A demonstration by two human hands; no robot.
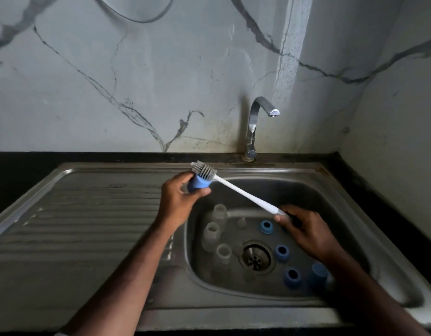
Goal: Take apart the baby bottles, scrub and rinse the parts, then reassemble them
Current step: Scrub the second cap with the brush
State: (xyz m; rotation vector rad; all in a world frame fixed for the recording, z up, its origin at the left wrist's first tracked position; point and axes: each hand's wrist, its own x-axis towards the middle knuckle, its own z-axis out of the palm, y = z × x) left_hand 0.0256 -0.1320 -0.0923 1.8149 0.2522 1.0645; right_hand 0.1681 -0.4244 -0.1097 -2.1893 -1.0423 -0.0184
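My left hand (178, 197) grips a blue bottle cap (198, 183) above the sink's left rim. My right hand (306, 230) holds the handle end of a white bottle brush (246, 192), whose grey bristle head (204, 170) rests against the cap's top. Down in the steel sink basin (335, 214) stand three clear bottle bodies (211, 235), upright at the left. Three blue screw rings (281, 252) lie at the right, with another blue cap (319, 275) beside them. A small clear nipple (241, 223) sits near the middle.
The chrome tap (254, 127) rises behind the basin, with no water running. The drain (256, 258) lies in the basin's middle. A ribbed steel drainboard (88, 214) stretches left. A black counter edge (379, 197) borders the sink, with a marble wall behind.
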